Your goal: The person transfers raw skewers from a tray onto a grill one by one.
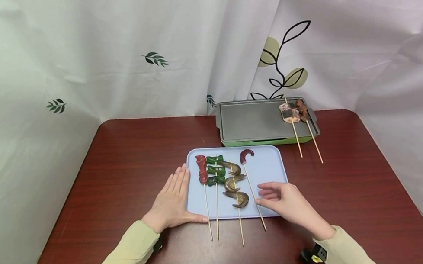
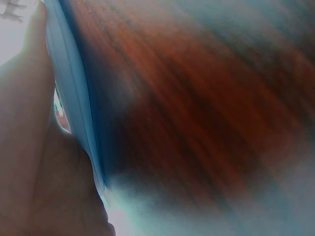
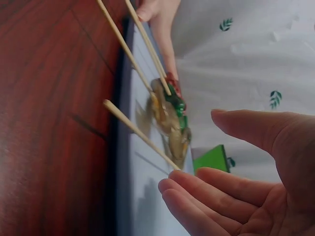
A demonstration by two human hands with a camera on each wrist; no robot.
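- The skewer with the dark red curl (image 1: pixel 250 184) is laid on the right half of the pale blue tray (image 1: pixel 269 160), its bare stick stretched past the near rim.
- It can be judged light and stiff along the stick, with the curl perhaps smooth and apt to turn; it is probably best gripped by the bare stick, below the food.
- The stick is met by the fingertips of the right hand (image 1: pixel 288 201), or nearly so; whether it is touched cannot be told. The thumb is held well apart from the fingers, and nothing is seen to be pinched.
- The tray's left rim is flanked by the left hand (image 1: pixel 172 197), its fingers straight and its thumb stretched out along the near rim. The tray seems thin and rigid, best steadied by its edges.
- To the left of the curl, a shrimp skewer (image 1: pixel 235 184), a green pepper skewer (image 1: pixel 216 170) and a red meat skewer (image 1: pixel 202 170) are set side by side, the first two touching.
- Behind, on the counter (image 1: pixel 140 157), a grey grill pan (image 1: pixel 249 121) is topped by a pale skewer (image 1: pixel 291 113) and a brown skewer (image 1: pixel 303 110).
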